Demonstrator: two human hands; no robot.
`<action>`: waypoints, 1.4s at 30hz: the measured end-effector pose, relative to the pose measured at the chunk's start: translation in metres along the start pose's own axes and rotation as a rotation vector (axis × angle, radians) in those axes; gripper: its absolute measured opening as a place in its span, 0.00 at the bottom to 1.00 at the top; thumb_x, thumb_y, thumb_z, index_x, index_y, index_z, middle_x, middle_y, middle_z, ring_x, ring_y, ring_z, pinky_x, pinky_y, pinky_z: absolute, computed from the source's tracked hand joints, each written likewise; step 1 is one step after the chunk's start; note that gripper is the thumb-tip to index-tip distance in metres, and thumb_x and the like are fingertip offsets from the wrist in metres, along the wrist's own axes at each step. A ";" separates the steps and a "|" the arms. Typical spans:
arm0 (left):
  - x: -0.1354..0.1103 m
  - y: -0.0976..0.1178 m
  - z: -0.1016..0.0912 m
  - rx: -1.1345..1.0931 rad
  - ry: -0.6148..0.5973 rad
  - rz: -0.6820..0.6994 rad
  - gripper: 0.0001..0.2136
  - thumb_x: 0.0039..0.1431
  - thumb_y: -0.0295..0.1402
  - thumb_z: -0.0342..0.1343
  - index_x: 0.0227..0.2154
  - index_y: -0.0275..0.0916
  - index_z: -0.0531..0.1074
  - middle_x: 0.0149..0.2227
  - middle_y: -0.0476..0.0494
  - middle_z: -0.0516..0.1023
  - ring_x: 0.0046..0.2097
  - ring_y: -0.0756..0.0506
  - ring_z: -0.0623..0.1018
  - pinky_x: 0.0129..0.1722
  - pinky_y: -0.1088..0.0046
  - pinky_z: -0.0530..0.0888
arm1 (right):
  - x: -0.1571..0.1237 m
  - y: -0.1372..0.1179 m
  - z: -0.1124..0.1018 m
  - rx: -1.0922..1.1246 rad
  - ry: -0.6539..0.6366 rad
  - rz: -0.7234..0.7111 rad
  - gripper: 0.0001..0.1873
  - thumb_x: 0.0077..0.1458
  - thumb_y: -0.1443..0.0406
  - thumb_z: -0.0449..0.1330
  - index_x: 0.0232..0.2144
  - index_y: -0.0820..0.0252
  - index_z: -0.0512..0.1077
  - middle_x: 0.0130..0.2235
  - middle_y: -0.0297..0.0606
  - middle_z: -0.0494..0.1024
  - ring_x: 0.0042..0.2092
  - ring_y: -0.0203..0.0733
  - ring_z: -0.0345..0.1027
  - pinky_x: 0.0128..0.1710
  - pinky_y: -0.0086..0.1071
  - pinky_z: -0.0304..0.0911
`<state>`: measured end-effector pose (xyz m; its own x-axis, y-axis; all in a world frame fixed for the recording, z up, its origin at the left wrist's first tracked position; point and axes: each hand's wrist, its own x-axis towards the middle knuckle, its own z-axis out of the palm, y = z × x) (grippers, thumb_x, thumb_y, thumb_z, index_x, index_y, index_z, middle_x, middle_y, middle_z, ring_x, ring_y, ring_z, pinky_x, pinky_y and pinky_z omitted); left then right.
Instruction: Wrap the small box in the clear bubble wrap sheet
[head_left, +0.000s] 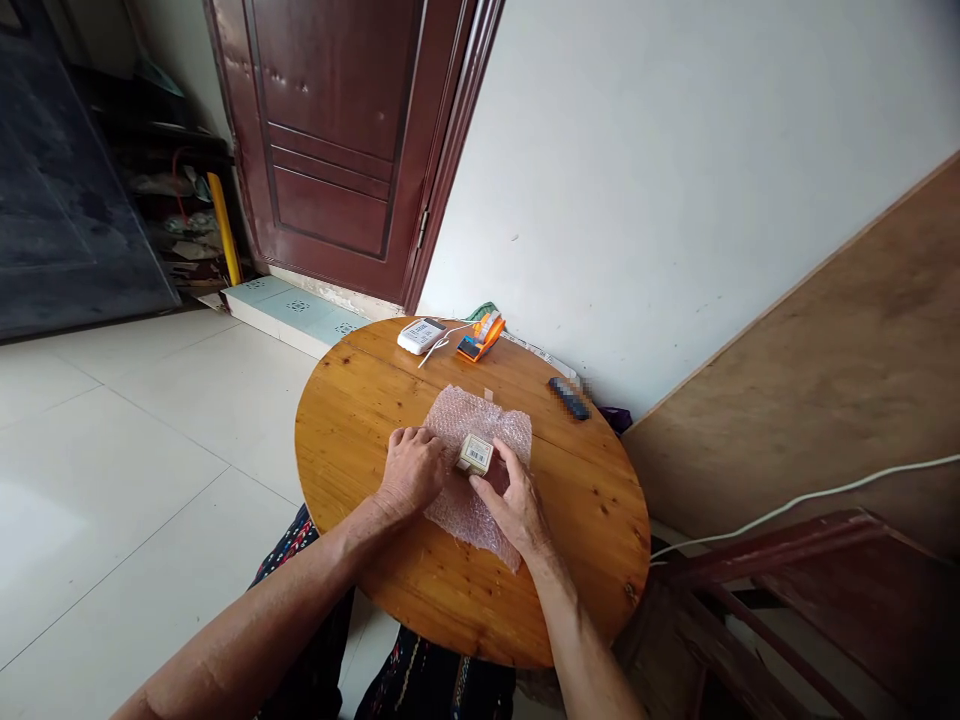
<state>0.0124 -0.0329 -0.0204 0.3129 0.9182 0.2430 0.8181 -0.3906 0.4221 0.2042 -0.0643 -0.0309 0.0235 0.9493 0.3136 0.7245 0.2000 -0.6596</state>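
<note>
A small cream-coloured box [475, 453] with a barcode on its top face sits on a sheet of pinkish bubble wrap [480, 520] spread on the round wooden table. My right hand [517, 500] reaches round the box from the right, its thumb at the near edge and its index finger at the far right corner. My left hand [412, 468] rests at the left edge of the bubble wrap, just left of the box. Its fingers are curled down on the wrap, and their tips are mostly hidden.
At the table's [337, 430] far side lie a white device [421, 336] with a cord and an orange holder [481, 337]. A dark, partly blurred object [568, 397] lies at the right. The wall [600, 200] stands close behind, and a reddish wooden chair [787, 560] is at the right.
</note>
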 end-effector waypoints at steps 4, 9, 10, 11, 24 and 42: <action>0.000 -0.001 0.001 0.003 0.011 0.021 0.07 0.60 0.31 0.51 0.34 0.41 0.74 0.42 0.41 0.77 0.47 0.40 0.72 0.50 0.59 0.63 | 0.001 -0.001 0.002 -0.004 0.019 -0.019 0.25 0.53 0.61 0.59 0.54 0.56 0.67 0.52 0.44 0.77 0.53 0.50 0.70 0.55 0.47 0.63; 0.000 -0.001 0.001 0.033 0.003 0.006 0.07 0.60 0.31 0.51 0.33 0.40 0.75 0.42 0.41 0.76 0.48 0.40 0.72 0.50 0.60 0.64 | 0.000 -0.002 0.004 -0.010 0.018 -0.023 0.25 0.54 0.61 0.58 0.55 0.55 0.66 0.52 0.44 0.76 0.53 0.51 0.70 0.54 0.46 0.64; 0.000 -0.001 0.001 0.038 -0.003 -0.001 0.08 0.61 0.31 0.51 0.33 0.40 0.75 0.43 0.41 0.76 0.48 0.40 0.72 0.50 0.60 0.64 | 0.000 -0.002 0.004 -0.016 0.019 -0.029 0.25 0.55 0.61 0.57 0.56 0.56 0.65 0.53 0.45 0.76 0.54 0.51 0.70 0.54 0.46 0.64; 0.000 0.000 0.001 0.041 -0.009 -0.006 0.08 0.61 0.31 0.50 0.34 0.40 0.75 0.43 0.41 0.76 0.48 0.40 0.72 0.50 0.60 0.64 | 0.000 -0.003 0.004 -0.024 0.022 -0.035 0.25 0.55 0.61 0.57 0.56 0.56 0.65 0.53 0.45 0.76 0.54 0.51 0.69 0.55 0.47 0.63; -0.001 -0.001 0.000 0.031 -0.016 -0.006 0.08 0.61 0.31 0.50 0.35 0.41 0.76 0.43 0.42 0.77 0.49 0.40 0.71 0.50 0.61 0.63 | 0.001 0.000 0.008 -0.074 0.044 -0.019 0.27 0.55 0.61 0.56 0.57 0.59 0.65 0.53 0.48 0.76 0.55 0.53 0.69 0.56 0.49 0.63; 0.006 -0.008 -0.005 -0.182 -0.009 -0.068 0.13 0.56 0.26 0.53 0.42 0.41 0.76 0.46 0.42 0.78 0.50 0.42 0.74 0.53 0.64 0.67 | -0.075 -0.041 -0.011 -0.433 -0.028 -0.260 0.13 0.56 0.69 0.56 0.43 0.55 0.76 0.50 0.43 0.78 0.49 0.52 0.70 0.52 0.49 0.61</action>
<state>0.0051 -0.0241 -0.0175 0.2644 0.9432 0.2010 0.7369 -0.3320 0.5889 0.1800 -0.1461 -0.0195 -0.2105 0.8887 0.4072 0.9233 0.3176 -0.2160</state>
